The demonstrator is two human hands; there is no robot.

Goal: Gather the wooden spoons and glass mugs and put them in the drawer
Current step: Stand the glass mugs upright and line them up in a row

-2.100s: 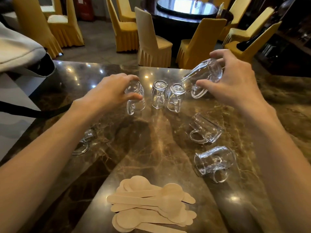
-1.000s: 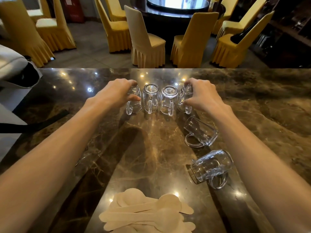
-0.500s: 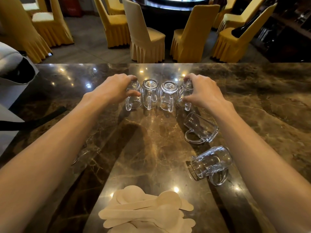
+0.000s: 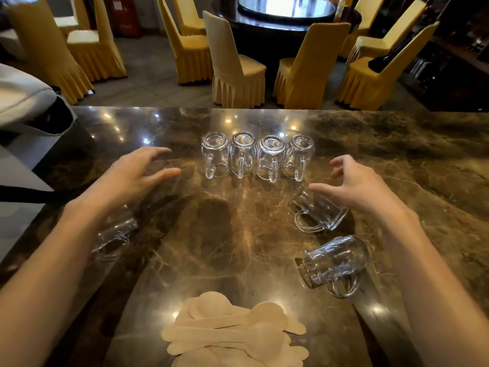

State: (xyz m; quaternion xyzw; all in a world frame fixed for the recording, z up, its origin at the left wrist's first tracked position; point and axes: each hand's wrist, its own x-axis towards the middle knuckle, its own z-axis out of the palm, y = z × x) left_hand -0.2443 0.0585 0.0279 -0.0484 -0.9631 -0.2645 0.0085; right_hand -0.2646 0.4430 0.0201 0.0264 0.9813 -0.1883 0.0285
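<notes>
A heap of wooden spoons (image 4: pixel 232 331) is lying at 6 o'clock on the marble worktop (image 4: pixel 412 165), its near edge running out of the frame so the count is unclear. At 4 o'clock a glass mug (image 4: pixel 334 263) is lying on its side, handle toward the viewer. Just beyond it a second tipped mug (image 4: pixel 321 213) is sitting partly under the right hand (image 4: pixel 357 185), whose fingers are spreading loosely and gripping nothing. At 8 o'clock a third tipped mug (image 4: pixel 115 234) is showing only in part behind the left forearm. The left hand (image 4: pixel 132 176) is hovering with fingers splayed and empty, well apart from the glasses. Toward 12 o'clock, four upturned mugs (image 4: pixel 258 157) are standing in a tight row, handles pointing back at the viewer. Past the worktop edge, yellow-covered chairs (image 4: pixel 232 67) are ringing a dark round table (image 4: pixel 285 11) that the frame is cutting off.
</notes>
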